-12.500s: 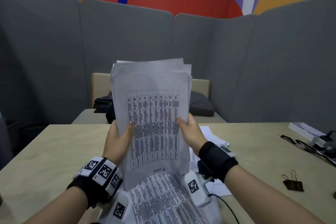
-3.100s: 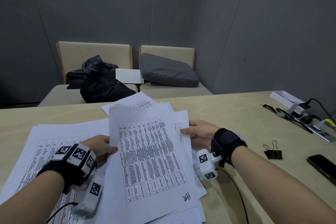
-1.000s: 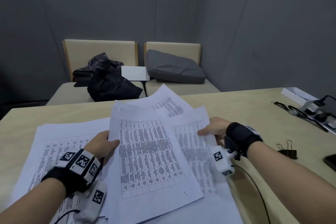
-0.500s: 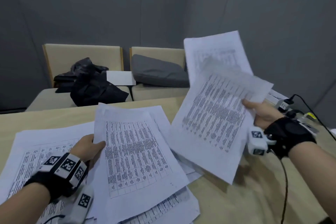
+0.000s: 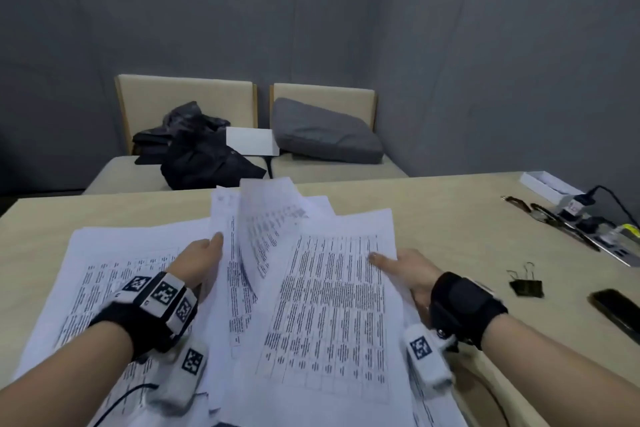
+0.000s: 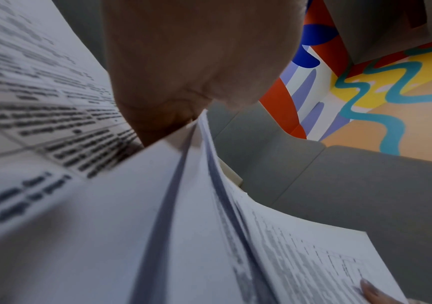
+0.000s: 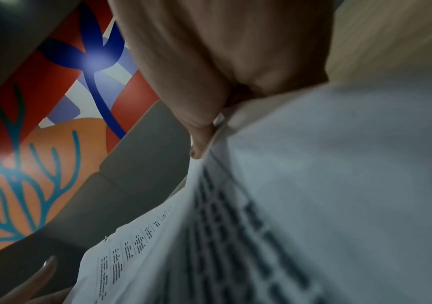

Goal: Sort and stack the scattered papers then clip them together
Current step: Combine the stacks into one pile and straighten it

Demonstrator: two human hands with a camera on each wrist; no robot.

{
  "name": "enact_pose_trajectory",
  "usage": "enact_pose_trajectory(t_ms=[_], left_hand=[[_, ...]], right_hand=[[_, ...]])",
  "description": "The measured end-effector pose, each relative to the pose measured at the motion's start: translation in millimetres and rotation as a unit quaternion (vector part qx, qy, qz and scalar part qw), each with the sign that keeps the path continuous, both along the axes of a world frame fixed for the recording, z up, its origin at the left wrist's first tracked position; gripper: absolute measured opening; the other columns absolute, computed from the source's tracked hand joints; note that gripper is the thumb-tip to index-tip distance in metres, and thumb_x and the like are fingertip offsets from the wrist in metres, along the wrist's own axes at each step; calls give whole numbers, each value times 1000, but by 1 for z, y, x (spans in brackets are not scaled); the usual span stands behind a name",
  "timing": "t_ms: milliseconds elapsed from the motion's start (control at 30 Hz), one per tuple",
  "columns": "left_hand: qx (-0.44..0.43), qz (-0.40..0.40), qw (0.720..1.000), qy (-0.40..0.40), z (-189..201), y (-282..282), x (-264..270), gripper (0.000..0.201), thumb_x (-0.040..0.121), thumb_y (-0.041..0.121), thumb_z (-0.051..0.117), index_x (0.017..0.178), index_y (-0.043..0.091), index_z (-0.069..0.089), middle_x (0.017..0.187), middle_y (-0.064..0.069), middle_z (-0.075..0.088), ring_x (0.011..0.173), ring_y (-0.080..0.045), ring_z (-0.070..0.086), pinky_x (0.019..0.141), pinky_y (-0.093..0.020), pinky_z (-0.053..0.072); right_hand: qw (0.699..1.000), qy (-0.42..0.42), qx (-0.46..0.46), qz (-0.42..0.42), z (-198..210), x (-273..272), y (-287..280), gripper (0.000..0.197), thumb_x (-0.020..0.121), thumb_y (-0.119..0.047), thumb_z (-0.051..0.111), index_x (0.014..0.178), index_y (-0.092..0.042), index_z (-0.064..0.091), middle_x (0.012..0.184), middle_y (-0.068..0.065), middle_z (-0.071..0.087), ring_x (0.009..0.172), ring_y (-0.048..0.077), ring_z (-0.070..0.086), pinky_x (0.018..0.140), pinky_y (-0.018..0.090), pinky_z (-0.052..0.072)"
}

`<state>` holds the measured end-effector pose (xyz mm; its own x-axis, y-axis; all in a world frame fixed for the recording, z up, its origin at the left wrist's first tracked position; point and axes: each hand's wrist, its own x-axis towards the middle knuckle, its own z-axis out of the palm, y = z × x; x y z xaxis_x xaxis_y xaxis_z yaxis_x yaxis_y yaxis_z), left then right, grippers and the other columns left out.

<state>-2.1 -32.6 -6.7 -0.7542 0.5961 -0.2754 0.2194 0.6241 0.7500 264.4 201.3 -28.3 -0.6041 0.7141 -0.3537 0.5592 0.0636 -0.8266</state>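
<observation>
Several printed sheets [image 5: 332, 305] lie fanned between my hands over the beige table [image 5: 450, 211]. My left hand [image 5: 202, 260] grips the left edge of the bundle, its thumb on top; the left wrist view shows that hand [image 6: 183, 82] pinching the sheets [image 6: 131, 226]. My right hand [image 5: 405, 270] holds the right edge of the top table-printed sheet, with the thumb pressed on its face. The thumb [image 7: 199, 144] shows against the sheet's edge [image 7: 339, 185] in the right wrist view. A black binder clip [image 5: 524, 284] lies on the table to the right, apart from both hands.
More printed sheets [image 5: 104, 270] are spread flat on the table at the left. A dark phone [image 5: 620, 312], a power strip with cables [image 5: 588, 222] and a white box [image 5: 550, 185] sit at the right. Behind the table stand beige seats with dark clothes [image 5: 201, 152] and a grey cushion [image 5: 325, 135].
My right hand has come down from its raised place at the right and brought its sheets onto the bundle that the left hand holds. The left hand has stayed at the left edge.
</observation>
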Motion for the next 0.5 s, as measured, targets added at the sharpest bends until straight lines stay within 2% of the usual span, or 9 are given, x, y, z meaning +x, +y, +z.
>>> enact_pose_trajectory(t_ms=[67, 100, 167, 200, 233, 300, 367, 433, 500], left_hand=[[9, 1, 1000, -27, 5, 0, 4, 78, 98, 53, 13, 60, 0, 55, 62, -14, 53, 68, -26, 55, 87, -37, 41], [10, -1, 999, -35, 9, 0, 6, 77, 96, 56, 13, 57, 3, 53, 61, -14, 52, 71, -27, 55, 85, -36, 40], [-3, -7, 1000, -24, 9, 1, 7, 61, 95, 55, 31, 84, 1, 57, 80, -14, 59, 83, -28, 58, 80, -32, 42], [-9, -11, 1000, -8, 5, 1, 6, 46, 95, 48, 44, 93, 4, 53, 83, -9, 59, 78, -25, 58, 71, -28, 43], [-13, -9, 1000, 14, 3, 1, 7, 37, 93, 39, 54, 97, 3, 51, 79, -5, 57, 69, -22, 56, 60, -26, 41], [-29, 5, 999, 38, -4, 1, 5, 31, 91, 28, 59, 97, -1, 50, 73, -6, 55, 58, -17, 50, 49, -25, 36], [-35, 8, 998, 44, -10, 1, 2, 27, 91, 25, 57, 96, -1, 52, 80, -11, 60, 62, -19, 53, 52, -27, 39], [-38, 1, 998, 46, -11, 3, -3, 24, 93, 23, 55, 94, -1, 54, 79, -12, 61, 66, -23, 55, 56, -28, 40], [-42, -7, 998, 43, -12, 4, -8, 25, 94, 23, 54, 101, -1, 56, 90, -15, 63, 80, -29, 60, 69, -32, 48]], right_hand=[[1000, 1, -1, 7, -13, -8, -1, 101, 47, -83, 71, 109, -2, 69, 114, 28, 66, 102, 48, 64, 91, 61, 49], [1000, 16, -12, 3, -11, -12, -7, 97, 44, -82, 72, 108, -9, 70, 112, 22, 69, 103, 44, 66, 93, 58, 49], [999, 40, -33, 8, 0, -17, -24, 89, 46, -73, 75, 110, -11, 69, 114, 16, 71, 104, 41, 66, 98, 55, 48], [998, 45, -42, 10, 6, -18, -29, 81, 51, -67, 77, 110, -12, 69, 117, 16, 69, 107, 41, 65, 100, 54, 47], [997, 45, -54, 21, 10, -17, -32, 74, 55, -61, 78, 111, -14, 68, 121, 14, 68, 111, 37, 64, 103, 51, 46], [994, 13, -82, 69, 11, -11, -30, 62, 64, -46, 80, 116, -15, 66, 125, 7, 67, 111, 25, 66, 101, 41, 49], [984, -44, -123, 119, 14, -2, -30, 39, 76, -25, 79, 112, -15, 67, 116, 8, 72, 100, 25, 70, 84, 38, 57], [978, -120, -102, 139, 14, 5, -27, 22, 77, -20, 80, 97, -15, 71, 102, 13, 75, 83, 29, 69, 70, 39, 57], [973, -178, -35, 140, 15, 11, -18, 28, 68, -26, 86, 87, -11, 72, 99, 16, 75, 83, 31, 67, 77, 45, 56]])
